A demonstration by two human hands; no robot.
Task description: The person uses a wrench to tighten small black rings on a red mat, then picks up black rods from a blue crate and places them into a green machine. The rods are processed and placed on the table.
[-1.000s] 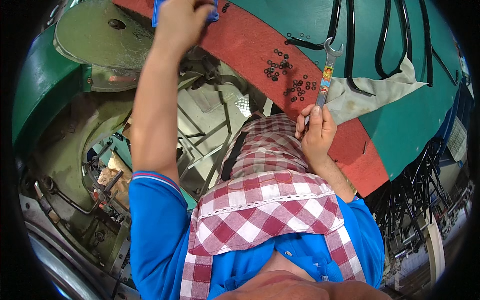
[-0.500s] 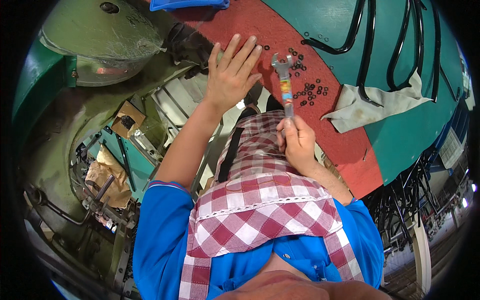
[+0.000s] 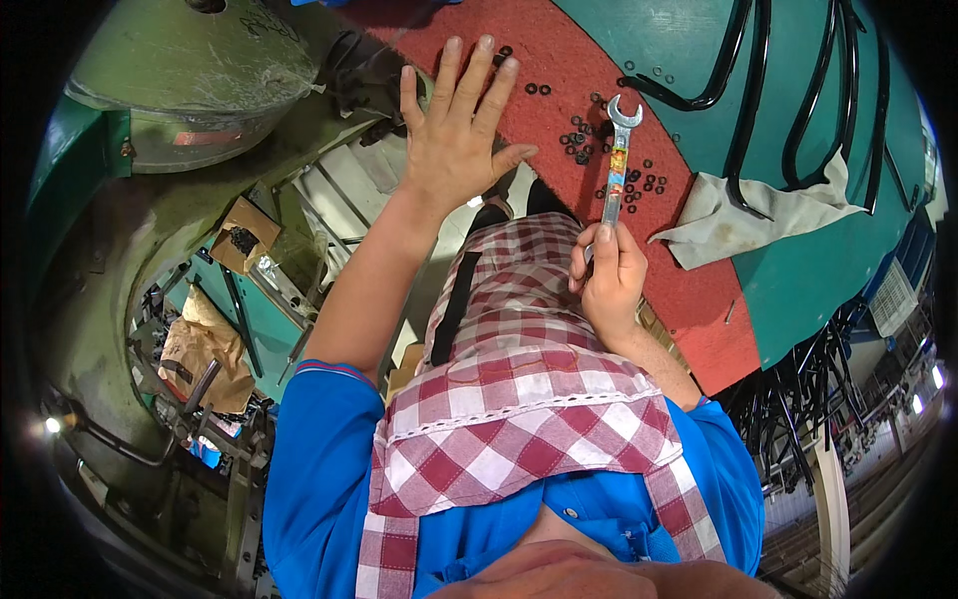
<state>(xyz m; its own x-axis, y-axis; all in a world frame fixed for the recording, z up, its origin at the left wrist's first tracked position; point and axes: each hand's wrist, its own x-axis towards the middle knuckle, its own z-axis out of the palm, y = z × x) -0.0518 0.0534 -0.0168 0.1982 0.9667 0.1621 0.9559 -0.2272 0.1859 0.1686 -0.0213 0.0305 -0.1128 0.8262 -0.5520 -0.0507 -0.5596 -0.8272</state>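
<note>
My right hand [image 3: 613, 278] is closed around the lower end of a silver wrench [image 3: 616, 165] with a coloured label on its shank. The wrench's forked jaw points away from me, over the red mat [image 3: 559, 60]. Small black nut-like rings [image 3: 579, 140] lie scattered on the mat to the left of the wrench and around it. My left hand [image 3: 449, 150] is spread flat with the fingers apart and holds nothing. It hovers over or rests at the mat's left edge; whether it touches cannot be made out.
Bent black tubes [image 3: 755, 100] lie on the green tabletop [image 3: 689, 40], with a grey cloth [image 3: 758, 215] under some ends. A large green machine [image 3: 190, 70] stands at left. Brown paper [image 3: 210, 349] and a small cardboard box [image 3: 244, 235] sit below it. More black tubes [image 3: 813, 399] hang at right.
The wrench has swung to the right and its jaw has turned to show its open fork. My left hand has moved slightly away from me, its fingers spread wider.
</note>
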